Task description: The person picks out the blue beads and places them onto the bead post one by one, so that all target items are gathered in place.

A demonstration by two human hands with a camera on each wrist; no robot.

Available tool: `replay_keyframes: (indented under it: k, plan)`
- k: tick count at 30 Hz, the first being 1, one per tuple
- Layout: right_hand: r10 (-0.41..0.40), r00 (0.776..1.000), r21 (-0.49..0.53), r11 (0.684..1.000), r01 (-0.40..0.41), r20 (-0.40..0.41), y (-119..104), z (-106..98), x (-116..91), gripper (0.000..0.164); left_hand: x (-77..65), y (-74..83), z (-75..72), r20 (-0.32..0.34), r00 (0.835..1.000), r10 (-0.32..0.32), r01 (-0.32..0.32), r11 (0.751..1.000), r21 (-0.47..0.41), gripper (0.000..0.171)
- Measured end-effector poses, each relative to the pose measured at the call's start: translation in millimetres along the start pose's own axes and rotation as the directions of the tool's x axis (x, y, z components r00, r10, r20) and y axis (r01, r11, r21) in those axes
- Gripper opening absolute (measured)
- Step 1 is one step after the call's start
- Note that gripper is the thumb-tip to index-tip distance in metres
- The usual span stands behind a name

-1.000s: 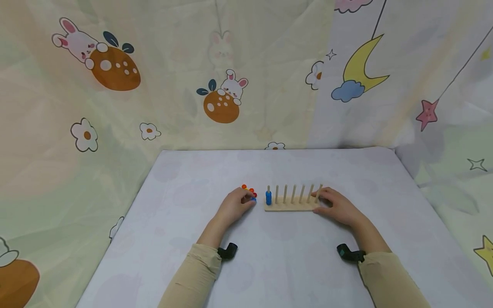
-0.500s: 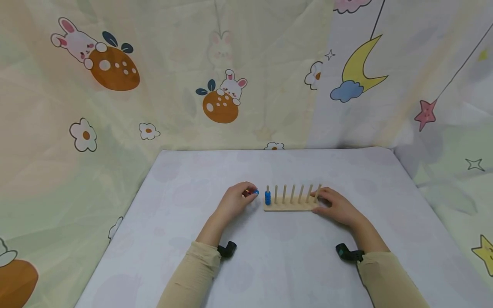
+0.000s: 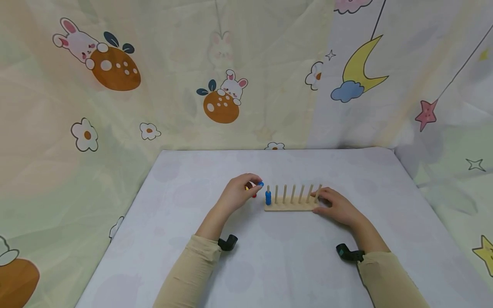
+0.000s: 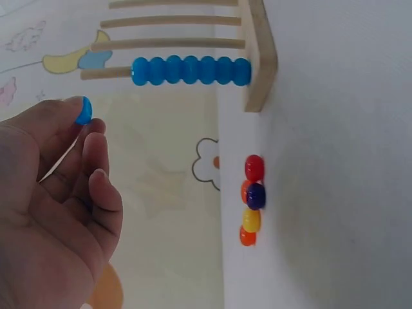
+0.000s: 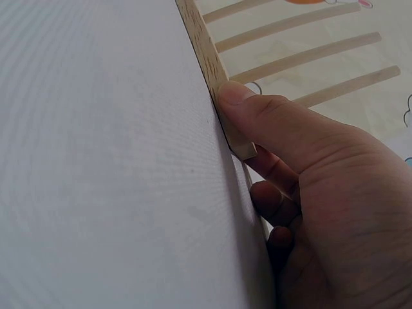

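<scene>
My left hand pinches a blue bead between thumb and forefinger, raised just left of the tip of the leftmost peg. That peg belongs to a wooden peg board and carries a stack of blue beads, with its top part bare. The other pegs stand without beads. At the board's right end, my right hand grips the base, the thumb pressing its near edge; some of the fingers are hidden behind the wood.
Several loose beads lie on the table left of the board: a red bead, a dark purple bead, a yellow bead and orange ones. A printed cloth backdrop rises behind the table.
My left hand has picked the blue bead up from the loose group and lifted it up and right towards the leftmost peg's tip. The right hand and the board have stayed put.
</scene>
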State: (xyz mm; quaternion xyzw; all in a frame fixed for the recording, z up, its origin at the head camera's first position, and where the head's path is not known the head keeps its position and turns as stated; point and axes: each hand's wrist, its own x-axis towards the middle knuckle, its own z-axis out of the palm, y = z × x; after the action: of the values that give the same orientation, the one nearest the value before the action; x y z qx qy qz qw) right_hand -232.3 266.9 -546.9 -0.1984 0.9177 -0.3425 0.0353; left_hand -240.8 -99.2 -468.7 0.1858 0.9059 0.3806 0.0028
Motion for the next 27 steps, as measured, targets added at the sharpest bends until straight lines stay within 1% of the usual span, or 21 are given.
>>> replay_keyframes:
  k: [5,7,10,13,27]
  plan:
    - [-0.001,1.000,0.000,1.000,0.001,-0.002,1,0,0,0.054,4.4,10.4,-1.3,0.014,0.998,0.061,-0.060,0.998,-0.016,0.022]
    - [0.000,1.000,0.001,1.000,0.000,-0.001,1,0,0,0.054,5.5,14.7,-1.5,0.020,0.996,0.089,-0.089,0.996,-0.013,0.022]
    - [0.002,1.000,0.009,1.000,-0.002,0.000,1,0,0,0.055,6.0,19.7,-1.5,0.031,0.993,0.116,-0.115,0.993,-0.007,0.022]
    - [-0.001,1.000,0.006,1.000,0.001,0.002,1,0,0,0.055,5.3,21.5,-0.9,0.041,0.992,0.120,-0.120,0.993,-0.001,0.021]
    - [-0.003,1.000,-0.006,1.000,0.003,-0.006,1,0,0,0.053,4.3,16.5,3.2,0.062,0.992,0.108,-0.109,0.994,0.015,0.020]
